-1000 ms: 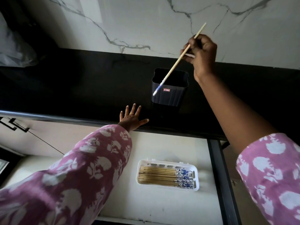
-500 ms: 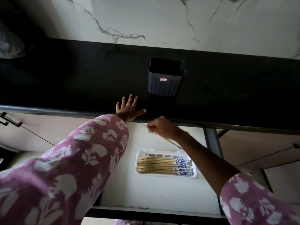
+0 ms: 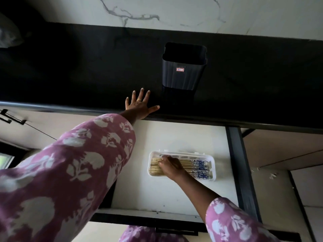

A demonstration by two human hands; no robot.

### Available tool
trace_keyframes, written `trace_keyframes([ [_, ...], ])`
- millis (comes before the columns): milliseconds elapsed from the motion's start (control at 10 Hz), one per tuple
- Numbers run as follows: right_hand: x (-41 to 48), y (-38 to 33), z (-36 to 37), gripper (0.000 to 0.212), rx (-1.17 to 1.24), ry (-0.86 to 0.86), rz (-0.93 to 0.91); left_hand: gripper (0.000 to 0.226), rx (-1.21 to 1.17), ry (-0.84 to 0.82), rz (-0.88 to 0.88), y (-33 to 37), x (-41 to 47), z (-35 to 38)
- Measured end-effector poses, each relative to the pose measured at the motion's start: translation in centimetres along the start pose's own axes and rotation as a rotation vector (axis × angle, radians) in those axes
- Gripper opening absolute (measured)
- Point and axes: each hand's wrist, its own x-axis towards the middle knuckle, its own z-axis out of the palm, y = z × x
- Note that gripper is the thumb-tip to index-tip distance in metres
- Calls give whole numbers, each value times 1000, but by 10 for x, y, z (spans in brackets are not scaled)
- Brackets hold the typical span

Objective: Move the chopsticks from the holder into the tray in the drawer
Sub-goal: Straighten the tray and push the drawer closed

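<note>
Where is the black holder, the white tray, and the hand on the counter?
holder (image 3: 183,74): head view, ribbed front wall.
tray (image 3: 213,170): head view, right rim.
left hand (image 3: 138,107): head view, back of hand.

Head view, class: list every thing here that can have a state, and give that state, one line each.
drawer: pulled open.
tray: in the drawer, holding chopsticks.
chopsticks: lying flat, side by side in the tray.
holder: upright on the black counter, no chopsticks visible inside.
left hand: open, flat on the counter edge.
right hand: down on the chopsticks in the tray; grip unclear.
</note>
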Motion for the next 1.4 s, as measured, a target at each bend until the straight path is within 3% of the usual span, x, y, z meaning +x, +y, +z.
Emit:
trace_keyframes([
  [100, 1, 0, 11, 40, 5, -25, -46, 85, 11, 5, 2, 0, 0, 0],
  [200, -1, 4, 23, 44, 268, 318, 318, 86, 14, 1, 3, -2, 2, 1],
  [300, -6, 8, 10, 35, 291, 250, 284, 86, 9, -7, 7, -2, 2, 3],
  [400, -17, 20, -2, 25, 320, 354, 277, 84, -15, 28, 9, 0, -2, 2],
  [500, -39, 47, -6, 23, 480, 531, 534, 71, -81, 275, 71, 3, -23, 13],
  [600, -63, 73, -2, 27, 543, 486, 784, 58, -261, 443, 170, 6, -65, 43],
  [700, -88, 89, 8, 33, 643, 400, 958, 56, -306, 247, 218, 5, -110, 90],
  [800, -102, 96, 18, 41, 793, 311, 1027, 58, -392, 30, 52, 4, -146, 131],
  [900, -106, 95, 21, 28, 810, 287, 1007, 61, -437, -50, -207, 12, -161, 152],
  [1100, -99, 89, 18, 26, 825, 330, 1079, 28, -508, -62, -329, 17, -165, 165],
  [1400, -93, 93, 9, 27, 847, 321, 1069, 27, -540, -41, -296, 13, -149, 152],
])
